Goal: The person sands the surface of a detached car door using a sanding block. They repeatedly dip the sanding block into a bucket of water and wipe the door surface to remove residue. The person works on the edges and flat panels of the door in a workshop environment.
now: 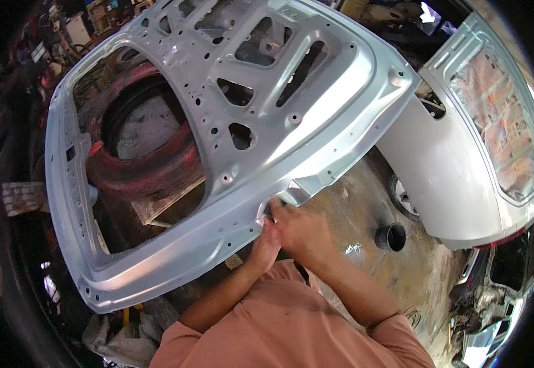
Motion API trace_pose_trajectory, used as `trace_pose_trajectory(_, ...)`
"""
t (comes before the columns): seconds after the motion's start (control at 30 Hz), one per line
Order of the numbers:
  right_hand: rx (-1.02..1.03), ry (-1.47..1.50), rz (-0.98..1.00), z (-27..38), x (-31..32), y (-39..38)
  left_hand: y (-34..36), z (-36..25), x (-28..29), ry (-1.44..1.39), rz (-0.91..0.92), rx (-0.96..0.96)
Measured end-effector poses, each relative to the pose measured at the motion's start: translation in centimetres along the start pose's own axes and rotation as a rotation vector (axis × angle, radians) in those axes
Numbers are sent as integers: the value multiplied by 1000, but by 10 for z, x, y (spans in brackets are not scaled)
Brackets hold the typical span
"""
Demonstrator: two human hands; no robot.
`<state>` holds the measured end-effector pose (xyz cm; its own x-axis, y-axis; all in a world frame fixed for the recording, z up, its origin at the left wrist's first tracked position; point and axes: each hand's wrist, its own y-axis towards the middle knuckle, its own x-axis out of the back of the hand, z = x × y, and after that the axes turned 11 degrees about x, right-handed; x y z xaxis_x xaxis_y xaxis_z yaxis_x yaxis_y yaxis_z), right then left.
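A bare silver car tailgate panel, with a large window opening and several cut-outs, lies inner side up in front of me. Both hands meet at its near edge, by a small latch recess. My left hand has its fingers together against the panel's rim, just below the recess. Bent over beside it, my right hand presses its fingertips into the recess. It is slightly blurred, and anything small under its fingers is hidden.
A worn red tyre shows through the window opening, above a board. To the right stands a white car body panel with a plastic-covered window. A black cylindrical container sits on the stained floor. Cloth lies at lower left.
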<state>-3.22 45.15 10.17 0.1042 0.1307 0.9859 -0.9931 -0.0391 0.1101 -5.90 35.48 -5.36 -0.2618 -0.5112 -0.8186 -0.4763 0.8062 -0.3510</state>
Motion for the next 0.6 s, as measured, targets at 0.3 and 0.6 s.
trace_pose_trajectory(0.3, -102, 11, 72, -1, 11, 0, -11, -23, -28, 57, -5, 17)
trace_pose_trajectory(0.6, -167, -67, -65, -27, 47, -8, 2, -22, 3, 168, 135, 29)
